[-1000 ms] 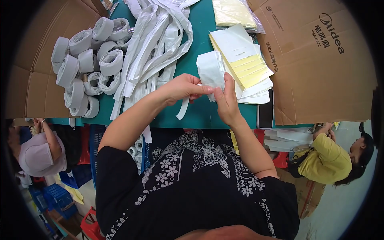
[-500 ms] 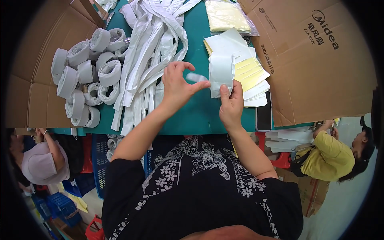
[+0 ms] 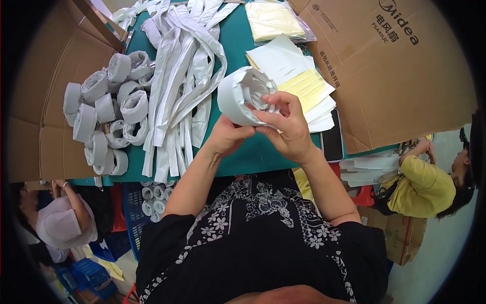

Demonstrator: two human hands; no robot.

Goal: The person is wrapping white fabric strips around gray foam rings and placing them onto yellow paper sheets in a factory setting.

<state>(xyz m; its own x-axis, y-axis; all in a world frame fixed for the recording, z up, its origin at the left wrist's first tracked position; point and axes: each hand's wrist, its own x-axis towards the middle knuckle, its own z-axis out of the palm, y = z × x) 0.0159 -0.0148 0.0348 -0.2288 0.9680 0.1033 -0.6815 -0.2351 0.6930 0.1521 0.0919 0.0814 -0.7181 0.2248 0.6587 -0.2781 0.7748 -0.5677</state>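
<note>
A coiled roll of white strip (image 3: 234, 97) is held up over the green table in both hands. Its open end, with loose layers inside, faces up and to the right. My left hand (image 3: 229, 136) grips the roll from below on its left side; most of those fingers are hidden behind it. My right hand (image 3: 286, 125) holds the right side, with fingers reaching into the coil's opening. Long white strips (image 3: 185, 76) lie in a loose heap just left of the roll. To the right is a fanned stack of white and yellow sheets (image 3: 296, 76).
Several finished-looking white rolls (image 3: 96, 87) are piled at the left beside an upright cardboard panel (image 3: 35, 91). A bagged yellow stack (image 3: 273, 23), a dark phone (image 3: 331, 139) and a large cardboard flap (image 3: 400, 86) are to the right. Co-workers sit on both sides.
My left hand has come from an apart, open-pinch pose to the roll. The roll has moved left and tipped, so its opening now shows. My right fingers have moved into it.
</note>
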